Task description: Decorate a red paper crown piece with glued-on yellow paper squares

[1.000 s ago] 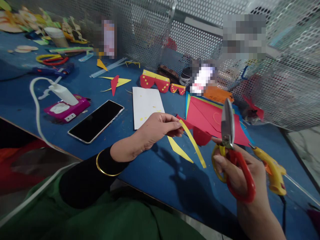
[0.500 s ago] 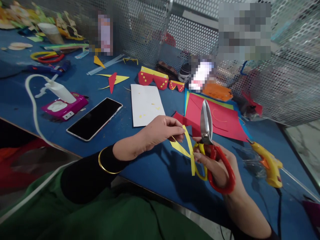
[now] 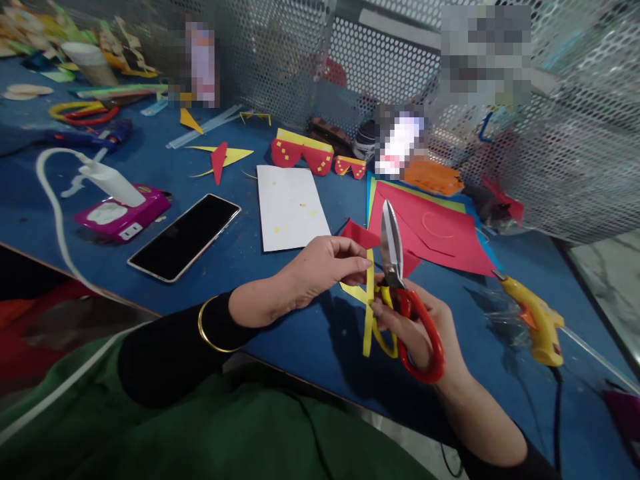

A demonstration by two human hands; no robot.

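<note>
Between my two hands is a narrow yellow paper strip (image 3: 369, 327), held nearly upright. My left hand (image 3: 327, 267) pinches its upper end between thumb and fingers. My right hand (image 3: 420, 327) has the scissors (image 3: 393, 250) hooked in it, one handle red and one yellow, with the closed blades pointing up and away from me. The thumb and fingertips of that same hand also touch the strip lower down. Under the strip a yellow paper piece (image 3: 354, 291) lies on the table, partly hidden. A dark red paper piece (image 3: 360, 233) lies just beyond my left fingers.
A white sheet (image 3: 290, 210) and a phone (image 3: 185, 237) lie left of my hands. Red paper glasses (image 3: 303, 155) stand behind. Stacked coloured paper (image 3: 430, 227) and a yellow glue gun (image 3: 537, 320) are at right. A purple power socket (image 3: 125, 213) with a white cable sits left.
My right hand and the scissors have shifted left, closer to my left hand. The yellow strip, slanted and curved before, now stands straighter. The view has moved slightly.
</note>
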